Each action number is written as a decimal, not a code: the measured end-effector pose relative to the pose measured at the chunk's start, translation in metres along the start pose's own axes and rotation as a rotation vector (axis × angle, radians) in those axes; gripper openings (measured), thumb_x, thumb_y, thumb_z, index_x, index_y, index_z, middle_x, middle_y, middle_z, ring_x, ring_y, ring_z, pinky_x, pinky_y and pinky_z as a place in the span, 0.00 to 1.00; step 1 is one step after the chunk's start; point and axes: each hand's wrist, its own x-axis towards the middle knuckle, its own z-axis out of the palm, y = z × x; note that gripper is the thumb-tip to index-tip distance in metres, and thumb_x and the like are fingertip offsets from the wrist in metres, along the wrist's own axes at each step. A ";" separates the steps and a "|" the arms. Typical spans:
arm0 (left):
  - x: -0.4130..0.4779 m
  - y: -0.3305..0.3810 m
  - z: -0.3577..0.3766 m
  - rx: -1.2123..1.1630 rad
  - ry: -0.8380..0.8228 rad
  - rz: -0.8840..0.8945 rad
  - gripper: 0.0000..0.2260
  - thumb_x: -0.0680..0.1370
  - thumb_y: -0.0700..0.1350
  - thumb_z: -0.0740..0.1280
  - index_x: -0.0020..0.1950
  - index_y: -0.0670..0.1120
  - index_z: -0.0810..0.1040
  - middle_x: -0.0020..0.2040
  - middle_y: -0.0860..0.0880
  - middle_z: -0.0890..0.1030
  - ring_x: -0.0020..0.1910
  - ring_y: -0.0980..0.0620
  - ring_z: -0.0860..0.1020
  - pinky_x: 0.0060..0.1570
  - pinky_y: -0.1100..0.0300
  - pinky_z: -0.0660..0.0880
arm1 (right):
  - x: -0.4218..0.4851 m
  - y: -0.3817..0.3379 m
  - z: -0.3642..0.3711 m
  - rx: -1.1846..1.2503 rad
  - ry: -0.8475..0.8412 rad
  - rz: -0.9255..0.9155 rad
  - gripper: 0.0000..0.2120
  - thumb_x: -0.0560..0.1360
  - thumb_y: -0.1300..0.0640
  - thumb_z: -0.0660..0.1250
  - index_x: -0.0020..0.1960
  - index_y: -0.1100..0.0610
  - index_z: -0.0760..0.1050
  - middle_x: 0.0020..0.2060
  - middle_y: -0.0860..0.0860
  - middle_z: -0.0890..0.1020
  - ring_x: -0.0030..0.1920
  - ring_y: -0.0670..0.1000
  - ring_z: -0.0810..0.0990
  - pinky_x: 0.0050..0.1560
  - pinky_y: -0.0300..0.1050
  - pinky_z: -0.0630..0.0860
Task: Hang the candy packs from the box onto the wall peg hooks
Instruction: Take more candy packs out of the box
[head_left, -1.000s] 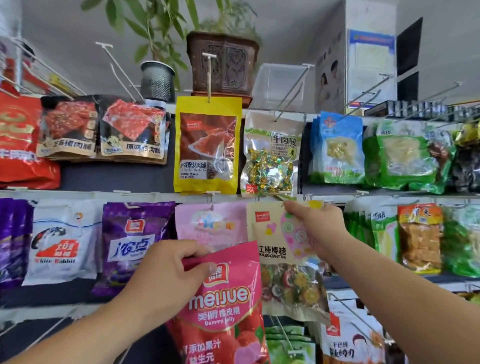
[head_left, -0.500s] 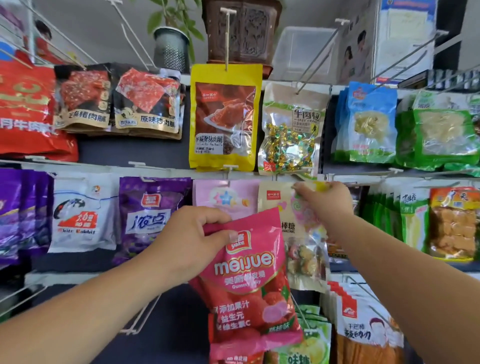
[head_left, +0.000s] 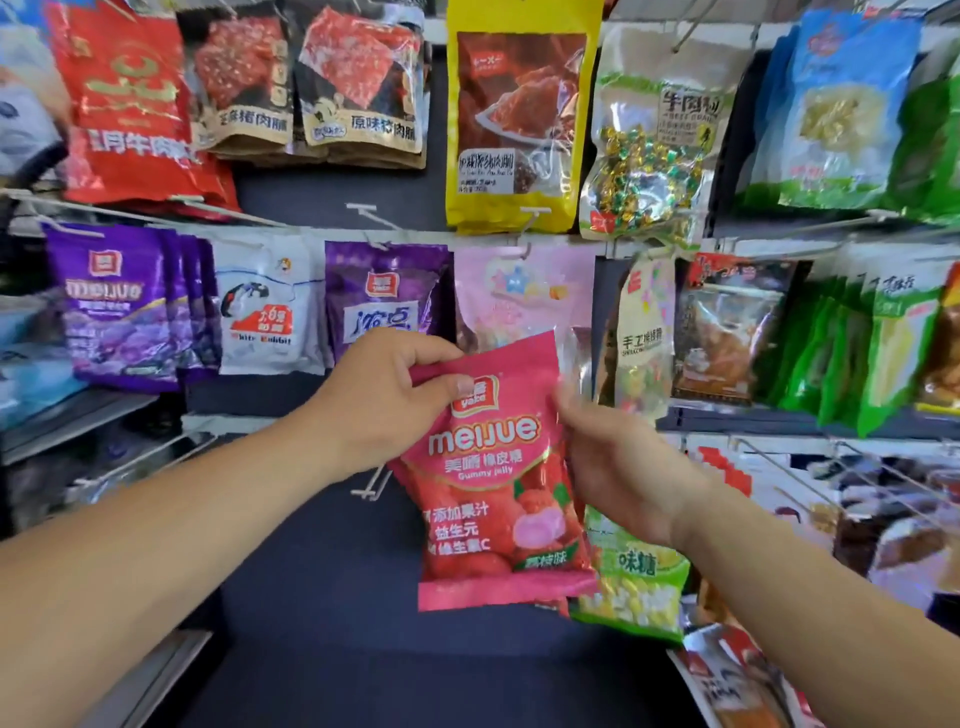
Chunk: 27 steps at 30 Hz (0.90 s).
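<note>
The left hand (head_left: 384, 405) pinches the top left corner of a glossy pink gummy-candy pack (head_left: 498, 499), thumb on its front. The right hand (head_left: 618, 467) is at the pack's right edge, blurred; it may be touching it, but I cannot tell its grip. The pack hangs tilted, in front of a pale pink hanging bag (head_left: 519, 291), with a bare white peg hook (head_left: 371, 486) just below the left hand.

The gummy jelly pack (head_left: 493, 467) is showing hot pink above and deeper red below, with white lettering, a red-and-white logo and red and pink fruit printed on it. Behind it, a pale pink pack (head_left: 524, 291) is carrying pastel stars. The White Rabbit pack (head_left: 265, 306) is showing white with red and black marks, and the meijue packs (head_left: 119, 306) are showing purple. The jerky pouch (head_left: 514, 119) is showing yellow round a brown panel. The back panel (head_left: 332, 571) is showing dark navy.
</note>
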 end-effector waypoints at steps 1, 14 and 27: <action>-0.004 -0.004 -0.003 -0.003 0.013 -0.011 0.05 0.77 0.42 0.73 0.49 0.51 0.87 0.41 0.58 0.88 0.41 0.63 0.85 0.41 0.71 0.79 | 0.000 0.009 0.006 -0.006 0.017 -0.010 0.19 0.82 0.51 0.63 0.68 0.60 0.79 0.63 0.61 0.84 0.65 0.61 0.83 0.65 0.56 0.79; -0.023 -0.043 -0.101 0.064 0.122 -0.097 0.04 0.77 0.42 0.73 0.47 0.50 0.88 0.42 0.56 0.88 0.44 0.58 0.86 0.47 0.62 0.82 | 0.051 0.011 0.075 -0.043 0.301 -0.077 0.19 0.66 0.52 0.81 0.52 0.64 0.85 0.43 0.62 0.89 0.39 0.61 0.88 0.44 0.57 0.85; -0.049 -0.092 -0.160 0.291 0.148 -0.053 0.08 0.78 0.46 0.72 0.41 0.45 0.84 0.31 0.50 0.82 0.29 0.61 0.76 0.32 0.61 0.73 | 0.101 0.017 0.143 -0.136 0.328 -0.251 0.07 0.82 0.54 0.69 0.56 0.58 0.81 0.46 0.60 0.89 0.45 0.63 0.89 0.50 0.65 0.85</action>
